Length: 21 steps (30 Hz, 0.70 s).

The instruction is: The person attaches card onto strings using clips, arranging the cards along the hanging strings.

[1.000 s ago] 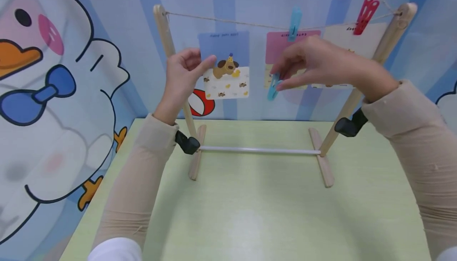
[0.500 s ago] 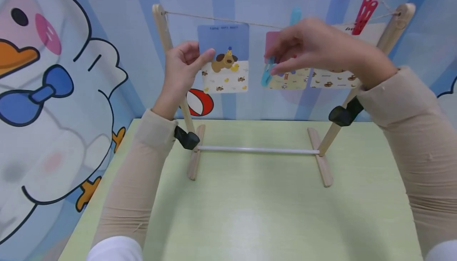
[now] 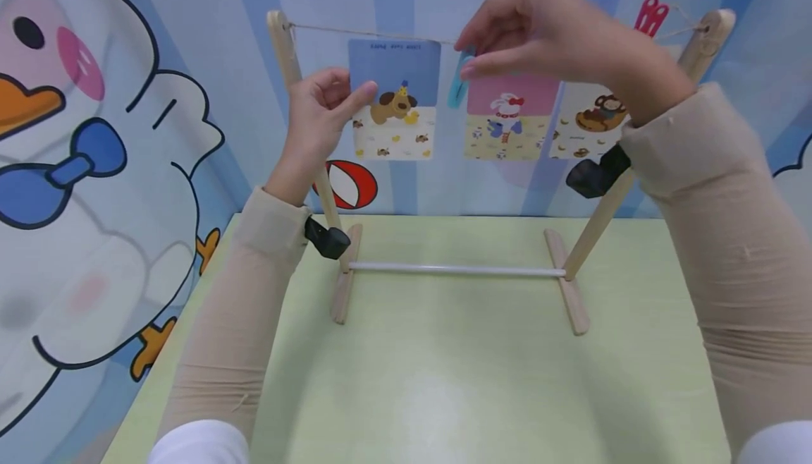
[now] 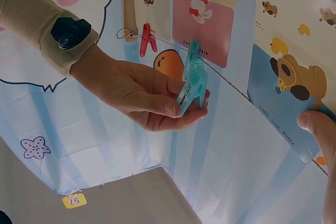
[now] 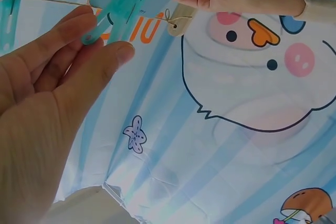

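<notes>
My left hand [image 3: 323, 122] pinches the left edge of a blue-and-white puppy card [image 3: 395, 72] between thumb and fingers. The card's top edge lies right by the string [image 4: 231, 85]. To its right, my right hand [image 3: 548, 37] pinches a light-blue clothespin [image 3: 459, 82] by its handle ends. In the right wrist view the raised clothespin [image 5: 128, 3] overlaps the card's blue part. A pink rabbit card [image 3: 507, 125] hangs farther right, with another blue clothespin [image 5: 11, 9] over it; my right hand hides that one in the head view.
A monkey card [image 3: 590, 125] hangs at the right under a red clothespin [image 3: 650, 16]. Two wooden posts [image 3: 599, 224] hold the string, joined low down by a white rod [image 3: 457, 269]. The stand is on a pale green table [image 3: 444, 365] before a cartoon-printed wall.
The puppy card has risen toward the string in my left hand. My right hand has moved up and slightly left with the clothespin, now at string height and nearer the puppy card.
</notes>
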Tool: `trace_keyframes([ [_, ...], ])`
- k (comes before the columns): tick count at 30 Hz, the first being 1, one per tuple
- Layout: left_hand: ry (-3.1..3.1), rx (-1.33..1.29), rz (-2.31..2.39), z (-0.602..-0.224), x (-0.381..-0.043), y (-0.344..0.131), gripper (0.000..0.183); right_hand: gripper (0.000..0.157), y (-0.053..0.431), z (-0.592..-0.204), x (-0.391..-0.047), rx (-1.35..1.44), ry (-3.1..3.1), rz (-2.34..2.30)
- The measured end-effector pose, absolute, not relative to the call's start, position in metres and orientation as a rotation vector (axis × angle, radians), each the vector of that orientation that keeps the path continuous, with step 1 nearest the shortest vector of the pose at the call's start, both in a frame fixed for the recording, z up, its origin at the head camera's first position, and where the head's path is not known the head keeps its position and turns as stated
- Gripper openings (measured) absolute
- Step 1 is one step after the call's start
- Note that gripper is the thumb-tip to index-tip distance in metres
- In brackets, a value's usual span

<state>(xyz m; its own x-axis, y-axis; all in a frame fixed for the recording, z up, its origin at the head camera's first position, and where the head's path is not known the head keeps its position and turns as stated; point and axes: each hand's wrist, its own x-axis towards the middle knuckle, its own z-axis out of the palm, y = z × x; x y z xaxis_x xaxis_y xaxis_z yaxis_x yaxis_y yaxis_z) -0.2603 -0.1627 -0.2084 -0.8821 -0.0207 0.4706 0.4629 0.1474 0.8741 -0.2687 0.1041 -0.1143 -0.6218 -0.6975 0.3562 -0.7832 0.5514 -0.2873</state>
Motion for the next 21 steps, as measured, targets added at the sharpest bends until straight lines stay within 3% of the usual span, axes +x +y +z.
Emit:
trace_keyframes([
  [21,-2.036,-0.443,-1.822,-0.207,-0.263,-0.160,0.016,0.047,0.070,-0.076,-0.286,0.880,-2.688,0.535],
])
